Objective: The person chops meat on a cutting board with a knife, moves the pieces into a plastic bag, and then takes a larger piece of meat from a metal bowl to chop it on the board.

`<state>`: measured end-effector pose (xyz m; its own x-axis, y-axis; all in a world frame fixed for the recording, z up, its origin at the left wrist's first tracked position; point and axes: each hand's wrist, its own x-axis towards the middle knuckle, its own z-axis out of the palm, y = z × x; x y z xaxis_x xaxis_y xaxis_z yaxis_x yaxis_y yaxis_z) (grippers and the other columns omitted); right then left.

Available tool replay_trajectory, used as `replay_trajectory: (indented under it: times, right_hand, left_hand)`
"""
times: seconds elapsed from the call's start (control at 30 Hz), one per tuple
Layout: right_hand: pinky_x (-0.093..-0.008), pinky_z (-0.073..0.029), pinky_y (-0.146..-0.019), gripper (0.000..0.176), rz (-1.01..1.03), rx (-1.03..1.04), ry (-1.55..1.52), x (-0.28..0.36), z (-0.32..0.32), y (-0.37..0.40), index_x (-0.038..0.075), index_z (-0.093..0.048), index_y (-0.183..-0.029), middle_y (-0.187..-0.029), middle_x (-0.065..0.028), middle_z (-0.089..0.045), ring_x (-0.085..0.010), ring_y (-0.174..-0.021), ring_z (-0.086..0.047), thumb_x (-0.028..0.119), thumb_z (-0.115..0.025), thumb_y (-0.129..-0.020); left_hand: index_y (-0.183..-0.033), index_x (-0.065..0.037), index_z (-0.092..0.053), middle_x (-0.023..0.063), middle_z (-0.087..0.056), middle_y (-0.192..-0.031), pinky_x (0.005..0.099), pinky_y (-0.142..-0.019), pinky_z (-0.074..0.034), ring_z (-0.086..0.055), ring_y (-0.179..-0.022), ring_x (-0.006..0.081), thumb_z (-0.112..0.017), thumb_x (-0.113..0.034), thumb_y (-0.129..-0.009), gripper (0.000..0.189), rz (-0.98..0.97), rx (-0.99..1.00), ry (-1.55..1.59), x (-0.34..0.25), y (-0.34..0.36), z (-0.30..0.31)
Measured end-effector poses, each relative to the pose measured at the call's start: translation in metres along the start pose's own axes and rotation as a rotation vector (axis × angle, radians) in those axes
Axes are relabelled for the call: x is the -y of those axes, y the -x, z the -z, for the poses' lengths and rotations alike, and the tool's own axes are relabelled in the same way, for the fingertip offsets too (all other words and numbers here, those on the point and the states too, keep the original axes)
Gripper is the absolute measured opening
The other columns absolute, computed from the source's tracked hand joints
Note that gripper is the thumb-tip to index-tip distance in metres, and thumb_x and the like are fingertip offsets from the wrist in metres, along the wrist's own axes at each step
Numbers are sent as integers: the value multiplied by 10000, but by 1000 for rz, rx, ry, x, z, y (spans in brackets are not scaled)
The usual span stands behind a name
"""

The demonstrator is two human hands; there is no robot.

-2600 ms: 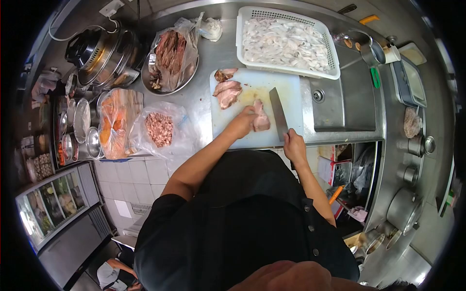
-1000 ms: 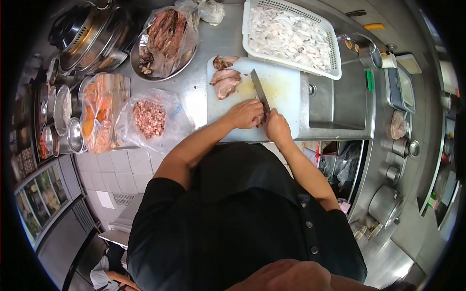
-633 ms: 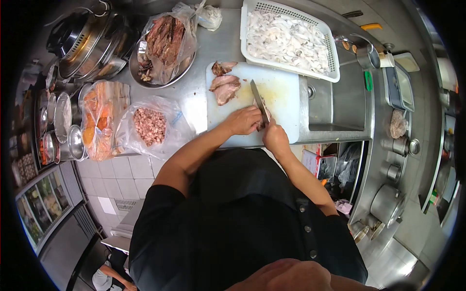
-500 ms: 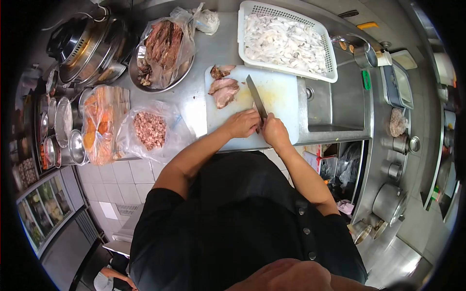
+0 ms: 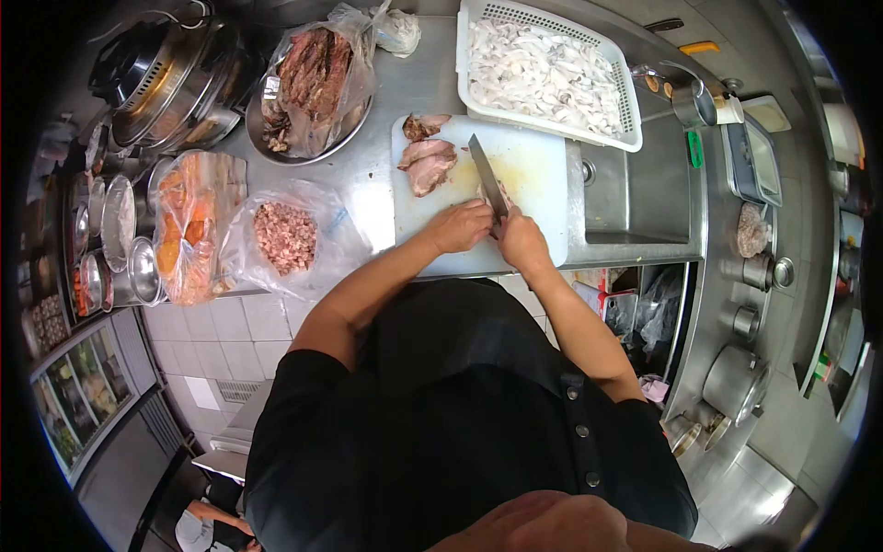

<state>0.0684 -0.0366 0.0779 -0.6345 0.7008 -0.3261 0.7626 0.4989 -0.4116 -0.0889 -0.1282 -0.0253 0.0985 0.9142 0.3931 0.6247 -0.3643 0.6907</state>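
Observation:
My right hand (image 5: 524, 243) is closed round the handle of a long knife (image 5: 487, 177), whose blade points away from me over the white cutting board (image 5: 538, 175). Beside the blade, my left hand (image 5: 462, 226) has its fingers bent together against a small piece of meat, mostly hidden by the fingers and the knife. Larger pieces of cooked meat (image 5: 429, 167) lie at the board's left side.
A basket of pale pieces (image 5: 552, 78) overlaps the board's back edge. The sink (image 5: 635, 198) is at the right. Leftward are bagged meat (image 5: 313, 78) in a metal bowl, bagged diced meat (image 5: 284, 237) and bagged orange food (image 5: 189, 225). A co-worker's arm (image 5: 219, 517) shows bottom left.
The view has shifted slightly. Both hands stay near the same place on the board, and a bit of meat now shows to the right of the blade.

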Motion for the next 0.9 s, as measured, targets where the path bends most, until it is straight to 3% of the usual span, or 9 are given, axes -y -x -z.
replay_trajectory:
  times: [0.03, 0.07, 0.4, 0.5, 0.57, 0.7, 0.77, 0.83, 0.9]
  right_hand:
    - [-598, -569, -924, 311, -64, 82, 30, 5, 13, 0, -97, -639, -1249, -1025, -357, -744, -543, -1013, -719, 125, -580, -1039]
    - [-623, -563, -863, 280, -40, 71, 26, 2, 23, 6, -89, -644, -1092, -971, -374, -726, -553, -952, -715, 182, -578, -1061]
    - [-629, -562, -872, 287, -115, 138, 63, -9, 15, 37, -90, -622, -1080, -958, -374, -724, -570, -950, -704, 192, -573, -1067]
    - [-624, -567, -889, 261, -141, 133, 30, -12, -10, 32, -91, -644, -1132, -1039, -378, -726, -553, -1005, -711, 143, -555, -1058]
    - [-616, -577, -855, 264, -28, -58, -13, -5, -20, 13, -86, -645, -1107, -1019, -374, -728, -545, -966, -721, 163, -575, -1053]
    - [-611, -579, -851, 290, -53, 54, 40, 9, 10, -20, -73, -655, -1085, -963, -365, -730, -549, -940, -721, 211, -622, -1037]
    - [-606, -582, -857, 291, -46, 73, 47, 7, 28, -10, -77, -655, -1081, -956, -372, -729, -556, -936, -720, 209, -613, -1041]
    - [-614, -576, -806, 309, -103, 211, -11, -1, 32, 8, -81, -639, -1064, -925, -370, -722, -557, -893, -715, 222, -578, -1076]
    - [-622, -570, -808, 299, -74, 164, 20, -11, 16, 32, -85, -630, -1066, -917, -378, -717, -568, -894, -708, 209, -576, -1075]
  left_hand:
    - [-928, -59, -698, 75, -673, -998, 401, -924, -567, -647, -1031, 288, -751, -82, -875, 79, 3, -12, -30, -2, 2, -1]
    - [-933, -52, -702, 76, -669, -1009, 395, -948, -564, -645, -1044, 280, -731, -84, -890, 61, 7, -25, -58, -2, 3, -2]
    - [-932, -55, -692, 79, -669, -1031, 401, -950, -565, -643, -1062, 293, -687, -91, -919, 38, 36, -88, -43, 6, 2, -9]
    - [-955, -56, -701, 92, -667, -971, 419, -913, -563, -652, -1017, 302, -737, -56, -874, 88, 29, -62, -33, 7, -1, -6]
    - [-960, -57, -712, 93, -665, -968, 417, -913, -562, -651, -1015, 303, -748, -48, -864, 103, 22, -1, -54, 8, -1, -5]
    - [-936, -47, -704, 95, -675, -989, 414, -913, -564, -655, -1023, 307, -749, -38, -860, 89, -6, -23, 6, 8, 2, 1]
    - [-926, -33, -699, 97, -691, -1021, 413, -915, -567, -662, -1040, 313, -745, -35, -863, 78, 63, -219, 25, 7, 7, 0]
    - [-929, -29, -697, 100, -695, -1033, 415, -916, -568, -665, -1047, 316, -741, -34, -865, 78, 89, -190, 4, 5, 9, 6]
    - [-932, -25, -694, 103, -699, -1045, 417, -918, -569, -667, -1054, 319, -738, -33, -867, 79, 112, -162, -17, 3, 7, 9]
